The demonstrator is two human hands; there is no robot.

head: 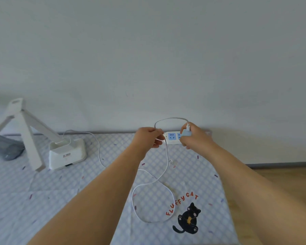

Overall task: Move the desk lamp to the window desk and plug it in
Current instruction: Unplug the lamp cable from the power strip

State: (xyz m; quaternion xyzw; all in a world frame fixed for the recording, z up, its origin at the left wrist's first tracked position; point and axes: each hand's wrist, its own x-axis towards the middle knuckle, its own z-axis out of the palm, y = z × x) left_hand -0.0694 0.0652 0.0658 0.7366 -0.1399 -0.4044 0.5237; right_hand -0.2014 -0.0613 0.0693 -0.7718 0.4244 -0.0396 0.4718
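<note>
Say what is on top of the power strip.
The right hand holds a blue plug over the power strip; one socket beside it shows bare. The hand hides whether it's seated.

Home room, checked worktop cloth [74,197] (cartoon cat [188,219] at 5 o'clock), plain wall [148,50] at 12 o'clock, wood floor [281,183] at 3 o'clock.

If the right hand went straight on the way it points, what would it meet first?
Most likely the power strip: the right hand holds the blue adapter right over its sockets. Whether the adapter touches the strip is unclear from this view.
</note>
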